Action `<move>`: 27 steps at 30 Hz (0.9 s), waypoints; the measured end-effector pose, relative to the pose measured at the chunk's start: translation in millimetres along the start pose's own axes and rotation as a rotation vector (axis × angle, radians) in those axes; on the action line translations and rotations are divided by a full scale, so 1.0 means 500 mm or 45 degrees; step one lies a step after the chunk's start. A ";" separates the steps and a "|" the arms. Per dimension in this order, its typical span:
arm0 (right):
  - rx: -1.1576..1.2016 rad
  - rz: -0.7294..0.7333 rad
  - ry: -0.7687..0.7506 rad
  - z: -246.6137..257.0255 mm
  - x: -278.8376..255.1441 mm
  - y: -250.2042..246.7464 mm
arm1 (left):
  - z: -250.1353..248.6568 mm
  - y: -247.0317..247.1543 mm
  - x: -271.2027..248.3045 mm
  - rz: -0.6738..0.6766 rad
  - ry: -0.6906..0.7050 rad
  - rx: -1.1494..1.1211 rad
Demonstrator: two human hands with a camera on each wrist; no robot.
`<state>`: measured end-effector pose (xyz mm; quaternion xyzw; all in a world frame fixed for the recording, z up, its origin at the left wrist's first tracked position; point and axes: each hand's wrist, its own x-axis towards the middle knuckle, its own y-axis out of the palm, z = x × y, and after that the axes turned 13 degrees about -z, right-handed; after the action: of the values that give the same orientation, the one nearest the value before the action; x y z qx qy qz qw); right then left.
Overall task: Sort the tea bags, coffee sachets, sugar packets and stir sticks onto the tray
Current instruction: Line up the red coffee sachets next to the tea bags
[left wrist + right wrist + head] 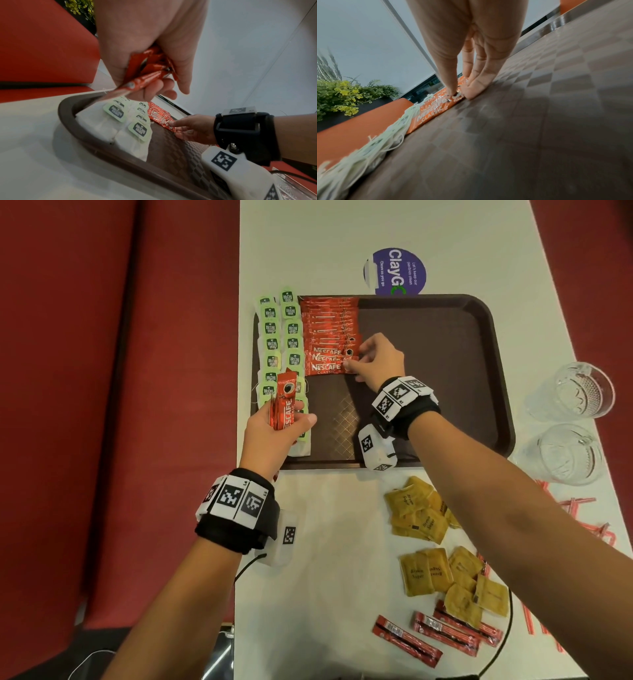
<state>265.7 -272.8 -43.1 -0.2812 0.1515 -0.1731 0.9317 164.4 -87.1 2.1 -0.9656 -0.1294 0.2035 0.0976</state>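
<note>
A brown tray (445, 371) holds two columns of green-tagged tea bags (270, 344) at its left edge and a row of red coffee sachets (329, 337) beside them. My right hand (352, 368) pinches the right end of the nearest sachet (327, 368) in that row, thumb on top, fingertips (471, 93) down on the tray (522, 121). My left hand (294, 419) grips a bundle of red coffee sachets (284, 409) above the near tea bags (116, 112). The bundle (147, 70) sticks out of that fist (154, 83).
On the white table near the tray lie yellow brown-sugar packets (418, 511), three loose dark red sachets (407, 640) and pink stir sticks (582, 522) at the right edge. Two glass cups (579, 392) stand right of the tray. A red bench (102, 371) runs along the left.
</note>
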 end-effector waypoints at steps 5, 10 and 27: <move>-0.179 0.049 -0.057 0.001 0.001 -0.001 | -0.001 0.003 -0.002 0.015 0.009 -0.027; -0.399 0.046 -0.125 0.005 0.008 0.007 | 0.001 0.000 -0.002 0.011 -0.001 -0.028; -0.276 0.000 -0.217 0.004 0.016 0.009 | 0.000 0.000 0.001 0.004 -0.006 0.011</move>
<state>274.8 -271.8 -45.6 -0.3938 0.0895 -0.1313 0.9054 165.0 -86.7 2.0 -0.9649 -0.1270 0.2064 0.1012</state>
